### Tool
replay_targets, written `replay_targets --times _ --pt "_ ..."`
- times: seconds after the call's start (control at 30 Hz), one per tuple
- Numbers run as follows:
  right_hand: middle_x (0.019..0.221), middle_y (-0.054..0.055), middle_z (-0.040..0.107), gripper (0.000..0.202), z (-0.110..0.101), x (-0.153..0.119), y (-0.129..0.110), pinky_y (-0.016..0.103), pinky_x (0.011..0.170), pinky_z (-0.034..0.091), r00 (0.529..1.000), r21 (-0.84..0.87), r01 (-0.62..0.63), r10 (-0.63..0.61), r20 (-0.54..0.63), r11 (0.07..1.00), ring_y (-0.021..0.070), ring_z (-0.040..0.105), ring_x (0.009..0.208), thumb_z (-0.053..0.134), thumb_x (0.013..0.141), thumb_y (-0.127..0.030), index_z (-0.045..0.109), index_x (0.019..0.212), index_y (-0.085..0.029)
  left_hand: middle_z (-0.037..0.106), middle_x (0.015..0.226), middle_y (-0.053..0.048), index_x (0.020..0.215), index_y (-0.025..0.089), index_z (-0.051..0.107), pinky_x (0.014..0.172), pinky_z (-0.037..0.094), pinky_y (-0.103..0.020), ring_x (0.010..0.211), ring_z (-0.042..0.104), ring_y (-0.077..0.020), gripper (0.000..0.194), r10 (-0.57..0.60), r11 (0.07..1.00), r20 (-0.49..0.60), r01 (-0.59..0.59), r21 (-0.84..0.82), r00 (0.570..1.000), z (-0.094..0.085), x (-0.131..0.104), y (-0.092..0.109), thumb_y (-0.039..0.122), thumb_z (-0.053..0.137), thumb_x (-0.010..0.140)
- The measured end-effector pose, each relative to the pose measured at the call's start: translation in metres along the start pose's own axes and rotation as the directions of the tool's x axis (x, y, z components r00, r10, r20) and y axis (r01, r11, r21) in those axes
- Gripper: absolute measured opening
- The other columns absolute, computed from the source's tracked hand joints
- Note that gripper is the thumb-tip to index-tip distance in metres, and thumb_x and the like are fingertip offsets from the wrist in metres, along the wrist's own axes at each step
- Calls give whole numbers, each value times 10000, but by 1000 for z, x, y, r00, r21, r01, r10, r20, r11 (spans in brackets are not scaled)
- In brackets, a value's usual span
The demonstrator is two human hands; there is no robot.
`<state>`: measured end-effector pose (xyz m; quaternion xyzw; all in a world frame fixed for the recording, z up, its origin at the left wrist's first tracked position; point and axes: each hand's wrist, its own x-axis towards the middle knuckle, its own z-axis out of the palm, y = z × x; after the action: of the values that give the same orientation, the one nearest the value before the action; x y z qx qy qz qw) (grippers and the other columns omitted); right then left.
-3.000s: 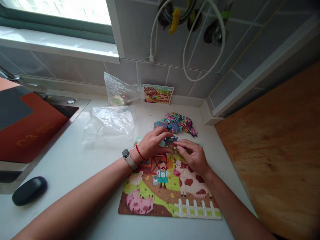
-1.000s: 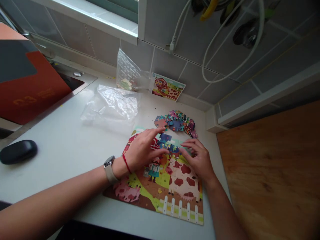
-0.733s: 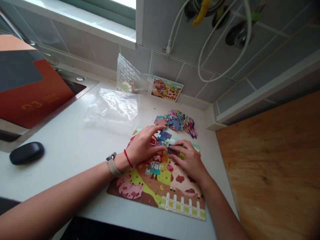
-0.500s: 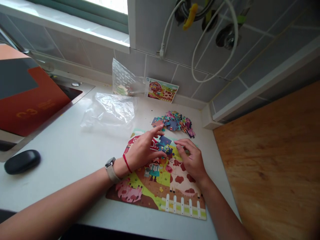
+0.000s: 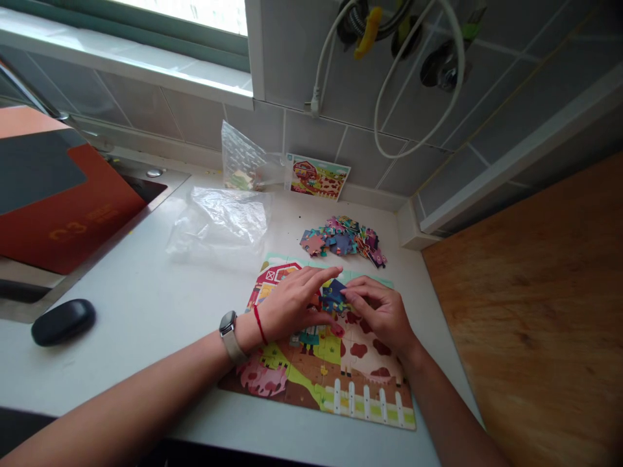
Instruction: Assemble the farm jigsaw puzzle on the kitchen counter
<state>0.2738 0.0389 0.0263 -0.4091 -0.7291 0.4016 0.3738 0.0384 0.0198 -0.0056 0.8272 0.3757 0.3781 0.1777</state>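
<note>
A farm jigsaw puzzle (image 5: 360,373) with a cow, a pig and a white fence lies on the white counter. My left hand (image 5: 296,299) hovers over its upper middle, thumb and fingers spread, covering part of the barn and the farmer. Close by on the right, my right hand (image 5: 382,312) pinches the edge of a dark blue puzzle piece (image 5: 333,293) above the cow. The piece lies over the assembled picture, and its lower edge is hard to make out. Beyond the puzzle sits a pile of loose puzzle pieces (image 5: 343,241).
A small picture card (image 5: 318,176) leans on the tiled wall, beside a clear bag (image 5: 241,162) with pieces inside. A crumpled plastic bag (image 5: 221,217) lies left of the pile. Farther left are a black mouse (image 5: 63,322) and an orange-grey box (image 5: 53,194). A wooden board (image 5: 535,311) stands right.
My right thumb and fingers have closed on the edge of the blue piece. My left hand has lowered toward the puzzle, away from the pile. The view has shifted slightly.
</note>
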Motion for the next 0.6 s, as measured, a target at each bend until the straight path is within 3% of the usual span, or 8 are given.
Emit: replay_targets --times 0.1,0.2,0.27,0.43,0.6 --pt "794 41 712 350 -9 2 7 292 726 528 985 21 -52 55 -166 998 187 656 759 702 962 -458 757 716 -216 625 1426 -162 1555 202 428 1041 550 -510 1275 613 -329 850 -32 999 49 30 30 998 0 0 -1 485 845 871" --pt "639 1 597 489 -17 4 17 274 621 445 914 73 -136 153 -375 988 155 535 623 699 948 -529 597 587 -215 697 1331 -96 1289 237 693 1050 535 -527 1278 600 -317 341 -26 997 138 15 79 990 1 -1 -3 378 736 982" --pt "568 -21 524 546 -18 4 23 271 567 393 879 125 -180 216 -424 976 139 461 558 702 937 -559 521 550 -219 735 1258 -66 1121 248 770 1043 535 -510 1269 605 -300 159 -10 996 179 -6 85 984 2 -2 -3 328 667 1029" --pt "494 -27 477 621 -16 5 28 277 516 347 866 168 -252 299 -401 953 125 421 496 721 895 -620 495 481 -217 737 1280 -56 1103 252 778 1040 537 -508 1294 603 -297 151 15 998 178 -26 60 984 6 -3 -1 286 644 1044" --pt "582 24 636 599 -15 9 27 268 576 436 851 265 -218 316 -419 939 136 541 558 776 818 -658 602 470 -202 741 1240 -64 1144 243 753 995 565 -480 1204 636 -275 146 77 997 120 -78 4 990 5 0 -2 266 684 1017"
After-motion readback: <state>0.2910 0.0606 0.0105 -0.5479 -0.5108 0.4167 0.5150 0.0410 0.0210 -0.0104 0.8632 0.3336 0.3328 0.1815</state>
